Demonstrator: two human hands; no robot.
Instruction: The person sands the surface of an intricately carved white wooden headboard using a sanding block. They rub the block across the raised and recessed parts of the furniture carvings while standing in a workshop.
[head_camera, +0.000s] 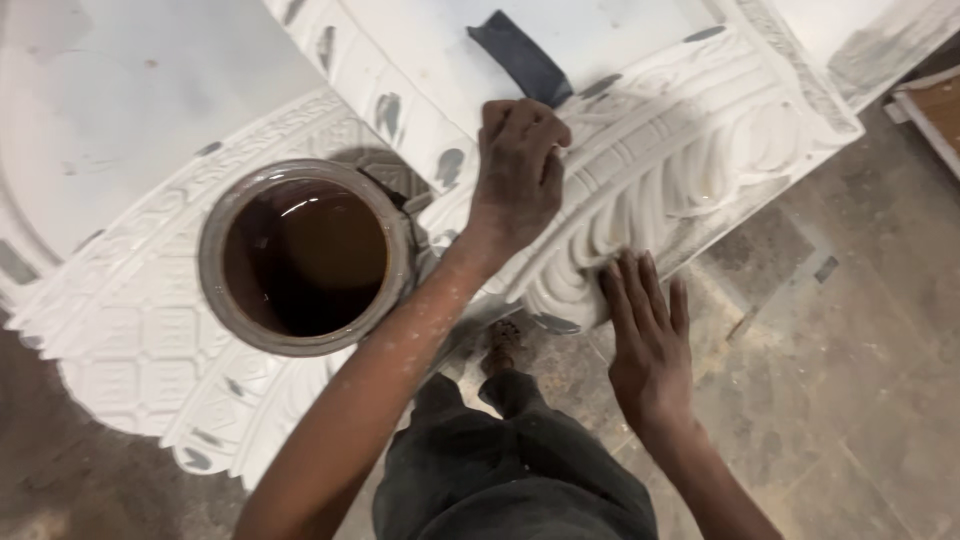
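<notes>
A large white plaster moulding (700, 130) with carved leaf and ribbed patterns lies across the top of the head view. My left hand (520, 170) reaches over it with fingers curled onto the near end of a dark grey sheet (515, 55) that lies on the flat white face. My right hand (645, 340) rests flat, fingers slightly spread, against the rounded lower edge of the carved part and holds nothing. My left forearm is dusted with white powder.
A round grey bucket (210, 262) of dark brown liquid stands on the moulding left of my left arm. Another patterned plaster section (130, 340) lies lower left. Below are my dark trousers (510, 470), a dusty concrete floor (830, 330) and a wooden piece (940, 110).
</notes>
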